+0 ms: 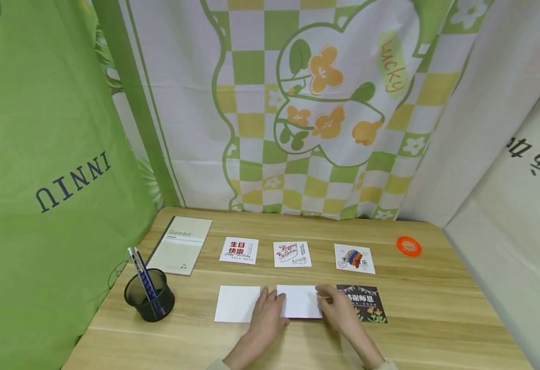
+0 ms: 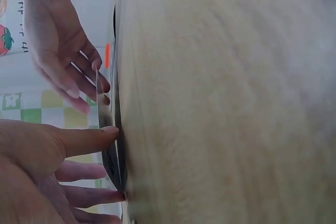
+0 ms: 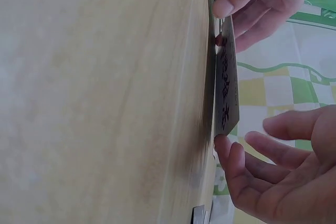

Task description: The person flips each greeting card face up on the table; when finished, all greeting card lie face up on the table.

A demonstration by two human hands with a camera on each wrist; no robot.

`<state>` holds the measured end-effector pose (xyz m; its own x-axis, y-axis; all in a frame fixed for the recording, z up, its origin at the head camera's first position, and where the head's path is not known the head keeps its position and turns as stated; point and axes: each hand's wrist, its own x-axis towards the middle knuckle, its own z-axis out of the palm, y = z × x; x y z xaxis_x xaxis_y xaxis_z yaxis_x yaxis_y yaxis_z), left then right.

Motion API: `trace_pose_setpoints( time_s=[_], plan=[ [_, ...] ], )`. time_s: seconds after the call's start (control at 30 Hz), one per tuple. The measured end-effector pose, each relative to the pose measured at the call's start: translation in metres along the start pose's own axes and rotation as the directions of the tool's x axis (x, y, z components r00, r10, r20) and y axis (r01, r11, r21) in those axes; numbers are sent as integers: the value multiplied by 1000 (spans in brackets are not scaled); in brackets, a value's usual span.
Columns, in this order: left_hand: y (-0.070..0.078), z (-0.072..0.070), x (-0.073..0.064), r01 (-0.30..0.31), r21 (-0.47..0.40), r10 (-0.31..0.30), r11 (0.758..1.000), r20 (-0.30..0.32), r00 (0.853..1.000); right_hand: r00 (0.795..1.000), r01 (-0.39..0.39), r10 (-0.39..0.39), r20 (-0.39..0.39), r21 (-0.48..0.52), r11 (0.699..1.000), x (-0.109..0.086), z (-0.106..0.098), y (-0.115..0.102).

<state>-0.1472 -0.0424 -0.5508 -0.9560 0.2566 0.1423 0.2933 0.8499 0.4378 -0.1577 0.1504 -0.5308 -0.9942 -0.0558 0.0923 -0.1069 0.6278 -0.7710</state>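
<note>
In the head view a white card lies between my hands. My left hand holds its left end, the thumb along the near edge and the fingers at the far left. At the other end the fingertips of my right hand touch the right edge; its thumb stands off the card in the right wrist view. Both wrist views show the card's upper layer tilted up from the table, with dark writing on its underside. Another white card is left of my left hand. A dark printed card is partly hidden behind my right hand.
Three small printed birthday cards, the left one, middle one and right one, lie in a row farther back. An orange ring is at the back right. A notebook and a black mesh pencil cup stand left.
</note>
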Motion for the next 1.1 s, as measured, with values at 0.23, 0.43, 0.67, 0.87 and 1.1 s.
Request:
trace_pose_setpoints(
  time_s=[0.23, 0.43, 0.67, 0.87, 1.1],
  plan=[
    [1, -5, -1, -11, 26, 12, 1000, -41, 999, 996, 82, -82, -18, -22, 996, 0, -1, 3],
    [0, -11, -1, -30, 10, 31, 999, -107, 994, 991, 129, -130, -24, -16, 991, 0, -1, 7],
    [-2, -15, 2, -63, 40, 70, 997, -180, 981, 989, 143, -144, -42, -40, 989, 2, -2, 10],
    [-3, -21, 3, -80, 46, 88, 996, -205, 975, 987, 145, -149, -57, -75, 987, 2, -3, 10],
    [-5, -24, 3, -98, 41, 104, 994, -221, 970, 993, 111, -113, -41, -46, 993, 2, -5, 9]
  ],
)
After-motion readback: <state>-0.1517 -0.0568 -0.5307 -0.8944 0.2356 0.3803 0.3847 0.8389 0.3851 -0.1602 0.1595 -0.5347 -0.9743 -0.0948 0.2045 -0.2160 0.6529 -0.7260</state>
